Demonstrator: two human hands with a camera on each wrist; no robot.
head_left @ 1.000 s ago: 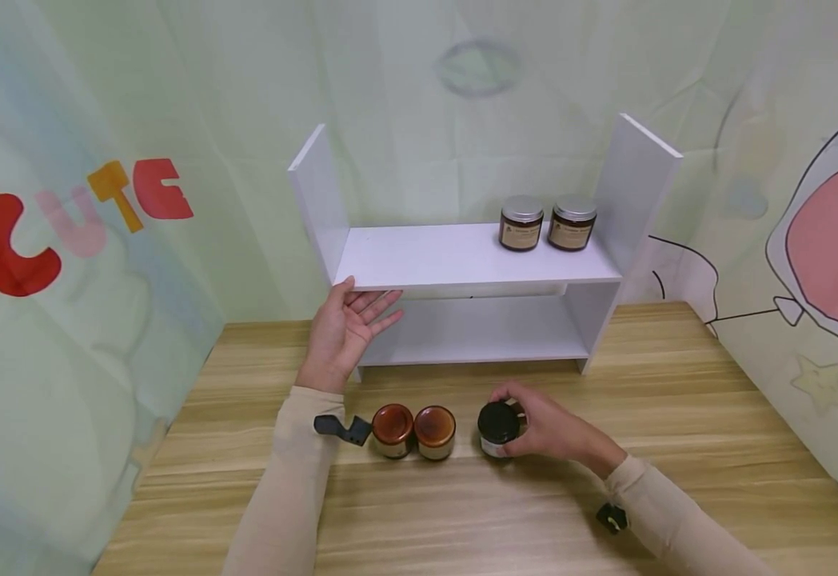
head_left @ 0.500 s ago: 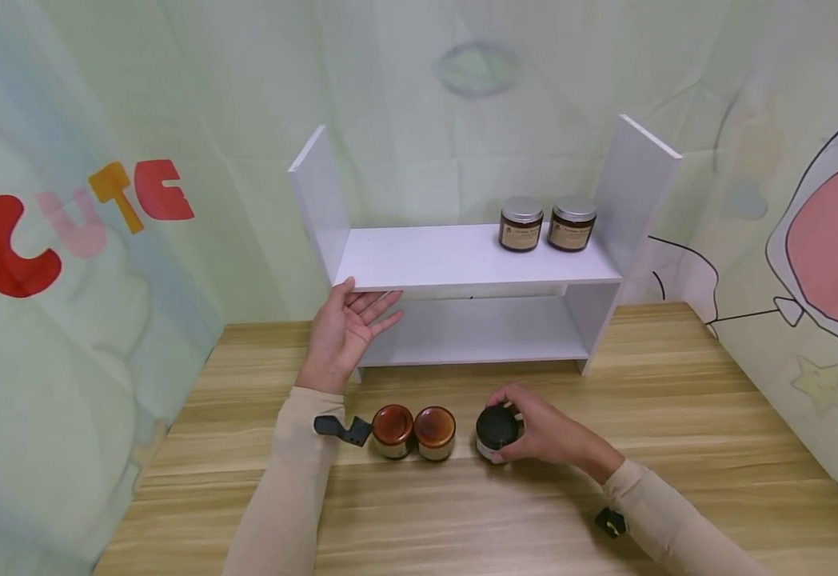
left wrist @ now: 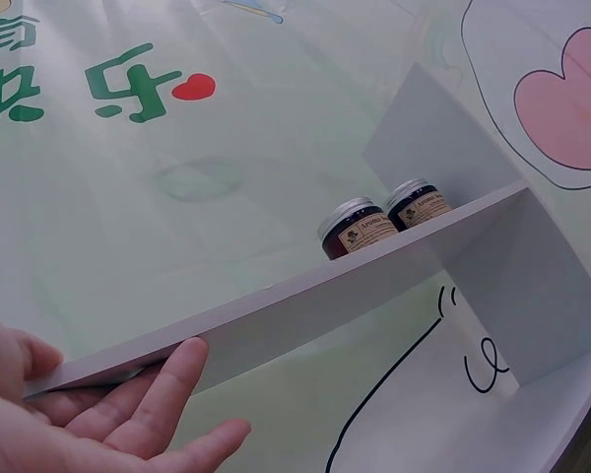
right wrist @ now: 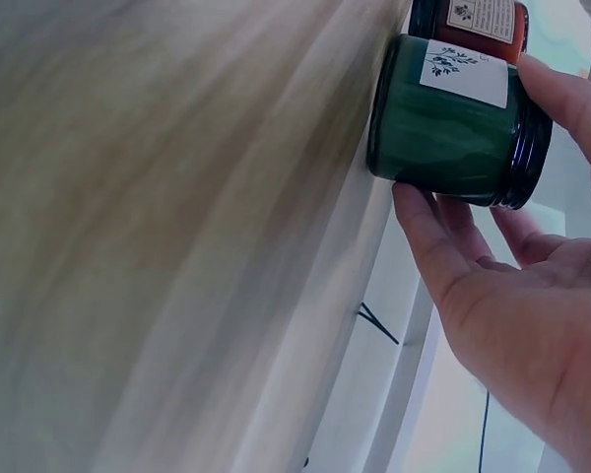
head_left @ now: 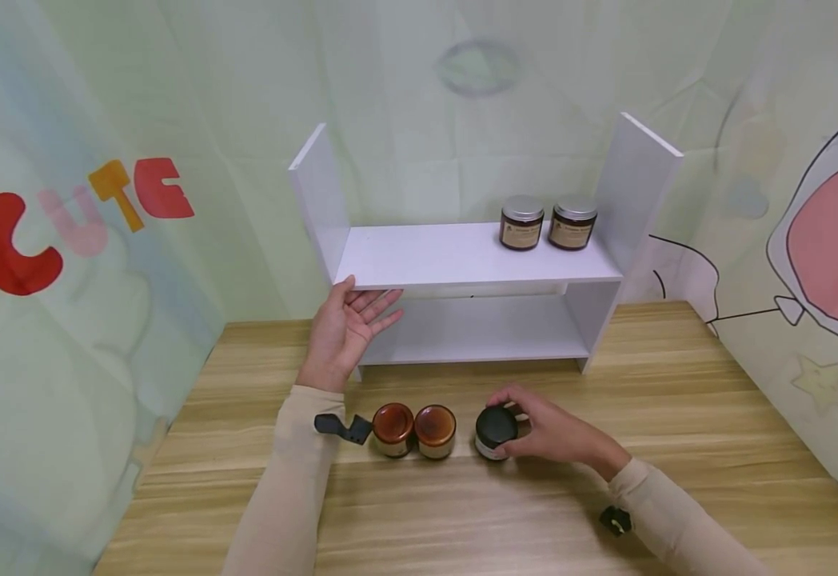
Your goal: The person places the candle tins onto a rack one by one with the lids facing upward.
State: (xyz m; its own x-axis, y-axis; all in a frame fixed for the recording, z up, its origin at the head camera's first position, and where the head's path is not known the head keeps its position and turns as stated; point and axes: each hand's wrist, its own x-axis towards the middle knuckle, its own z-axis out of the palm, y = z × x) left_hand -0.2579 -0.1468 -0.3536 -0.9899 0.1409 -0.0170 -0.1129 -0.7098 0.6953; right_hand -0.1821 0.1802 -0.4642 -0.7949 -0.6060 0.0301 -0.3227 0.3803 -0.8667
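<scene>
My right hand (head_left: pixel 550 428) holds a dark green glass jar (right wrist: pixel 453 123) by its sides, thumb on one side and fingers on the other. Its black lid (head_left: pixel 496 426) faces up, and its base appears at table level. To its left, two amber jars (head_left: pixel 393 430) stand side by side, their reddish-brown tops upward. My left hand (head_left: pixel 347 332) grips the left end of the white shelf's (left wrist: pixel 276 307) upper board, thumb at the top edge and fingers underneath. Two brown jars with silver lids (head_left: pixel 521 224) sit on that board's right half.
The white shelf unit, with tall side panels (head_left: pixel 638 188) and a lower board (head_left: pixel 491 330), stands toward the back of the wooden table (head_left: pixel 419 520). Printed cloth walls (head_left: pixel 405 104) close in the back and both sides. Black wrist mounts (head_left: pixel 343 430) stick out from the sleeves.
My right hand and the green jar have shifted very slightly left. My left hand, the shelf and the other jars keep their places.
</scene>
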